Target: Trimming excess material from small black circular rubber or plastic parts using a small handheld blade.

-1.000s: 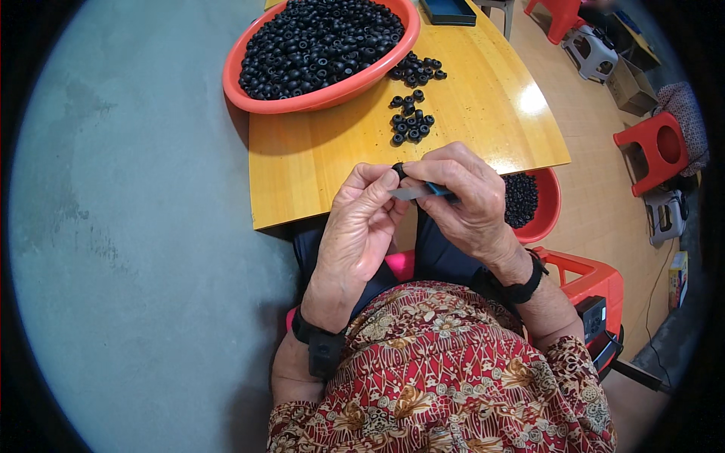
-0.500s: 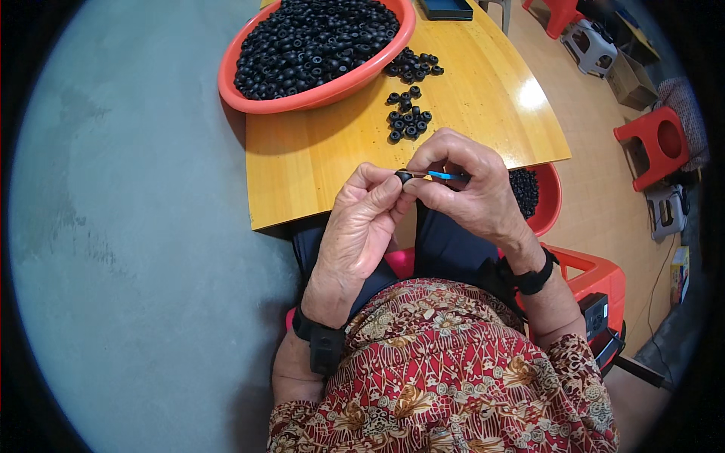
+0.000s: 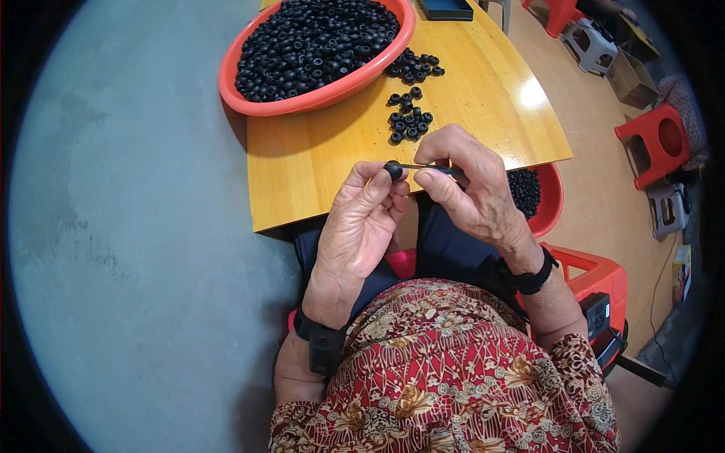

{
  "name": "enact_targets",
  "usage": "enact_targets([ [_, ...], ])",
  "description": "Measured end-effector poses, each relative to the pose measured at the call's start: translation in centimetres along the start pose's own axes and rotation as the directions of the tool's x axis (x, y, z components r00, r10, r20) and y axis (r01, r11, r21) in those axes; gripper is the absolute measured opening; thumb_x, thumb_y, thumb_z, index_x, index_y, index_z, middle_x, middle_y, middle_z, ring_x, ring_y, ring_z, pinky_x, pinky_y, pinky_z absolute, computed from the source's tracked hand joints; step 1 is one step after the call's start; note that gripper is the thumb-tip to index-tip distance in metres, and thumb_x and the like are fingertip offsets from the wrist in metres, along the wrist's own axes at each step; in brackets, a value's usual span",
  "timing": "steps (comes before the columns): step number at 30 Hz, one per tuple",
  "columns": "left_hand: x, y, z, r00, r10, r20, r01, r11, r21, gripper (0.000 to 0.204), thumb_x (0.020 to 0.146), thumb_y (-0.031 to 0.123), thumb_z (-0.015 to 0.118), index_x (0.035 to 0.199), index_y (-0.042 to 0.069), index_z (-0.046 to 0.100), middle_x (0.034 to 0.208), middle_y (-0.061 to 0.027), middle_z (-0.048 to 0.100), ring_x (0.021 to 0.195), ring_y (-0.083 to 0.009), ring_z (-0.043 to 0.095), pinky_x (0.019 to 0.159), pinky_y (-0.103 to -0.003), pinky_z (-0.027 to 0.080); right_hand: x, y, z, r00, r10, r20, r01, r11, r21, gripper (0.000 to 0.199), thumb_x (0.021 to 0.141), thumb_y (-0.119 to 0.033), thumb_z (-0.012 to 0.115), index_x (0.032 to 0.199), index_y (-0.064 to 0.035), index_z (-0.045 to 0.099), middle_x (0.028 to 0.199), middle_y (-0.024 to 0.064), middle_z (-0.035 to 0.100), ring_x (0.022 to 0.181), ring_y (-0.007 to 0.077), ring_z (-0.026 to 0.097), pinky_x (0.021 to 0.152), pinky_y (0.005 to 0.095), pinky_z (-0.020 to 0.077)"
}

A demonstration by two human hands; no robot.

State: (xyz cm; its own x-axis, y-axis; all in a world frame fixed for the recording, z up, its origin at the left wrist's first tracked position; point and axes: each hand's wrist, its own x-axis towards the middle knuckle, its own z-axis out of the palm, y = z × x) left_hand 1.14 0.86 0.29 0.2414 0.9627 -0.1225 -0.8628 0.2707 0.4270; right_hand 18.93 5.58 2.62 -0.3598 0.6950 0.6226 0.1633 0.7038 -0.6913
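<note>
My left hand [image 3: 359,219] pinches a small round black rubber-like piece [image 3: 393,170] between thumb and fingertips, above the table's near edge. Facing it, my right hand [image 3: 474,185] is closed on a slim dark tool [image 3: 447,171] with a thin pointed metal tip. That tip reaches left to the black piece; whether it enters the piece is too small to tell. Part of the tool is hidden behind my right fingers. Beyond my hands, several loose black pieces [image 3: 410,123] of the same kind lie in small groups on the yellow table [image 3: 317,162].
A red basin [image 3: 321,98] heaped with black pieces stands at the table's far left. Below its right edge sits another red basin [image 3: 557,200] of small black pieces. A dark tray [image 3: 447,10] lies at the back. Red stools [image 3: 655,147] stand right.
The tool has turned in my right hand, its blue and orange part out of sight. My right thumb has lifted away from the black piece, which shifted slightly left and up in my left hand.
</note>
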Motion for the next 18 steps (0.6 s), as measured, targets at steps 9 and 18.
enact_targets([
  [9,-0.1,-0.2,0.1,0.999,-0.001,-0.033,-0.002,0.996,-0.086,0.013,0.092,0.005,0.063,0.105,0.007,0.061,0.100,-0.0072,0.067,0.092,-0.0152,0.065,0.083,-0.026,0.053,-0.3,-0.4,1.1,0.983,-0.177,-0.049,0.166,0.970,-0.180,0.024,0.073,-0.012,0.078,0.090,-0.0024,0.064,0.087,0.0124,0.062,0.076,0.0281,0.061,0.065,0.0358,0.0506],
  [18,-0.2,-0.6,-0.3,0.999,-0.021,-0.033,0.018,0.995,-0.103,0.008,0.093,0.007,0.062,0.101,0.007,0.062,0.100,-0.0074,0.067,0.090,-0.0145,0.064,0.083,-0.026,0.052,-0.4,0.3,0.9,0.974,-0.210,-0.082,0.181,0.945,-0.271,0.023,0.073,-0.009,0.078,0.091,-0.0020,0.065,0.088,0.0120,0.062,0.076,0.0272,0.062,0.065,0.0353,0.0511],
])
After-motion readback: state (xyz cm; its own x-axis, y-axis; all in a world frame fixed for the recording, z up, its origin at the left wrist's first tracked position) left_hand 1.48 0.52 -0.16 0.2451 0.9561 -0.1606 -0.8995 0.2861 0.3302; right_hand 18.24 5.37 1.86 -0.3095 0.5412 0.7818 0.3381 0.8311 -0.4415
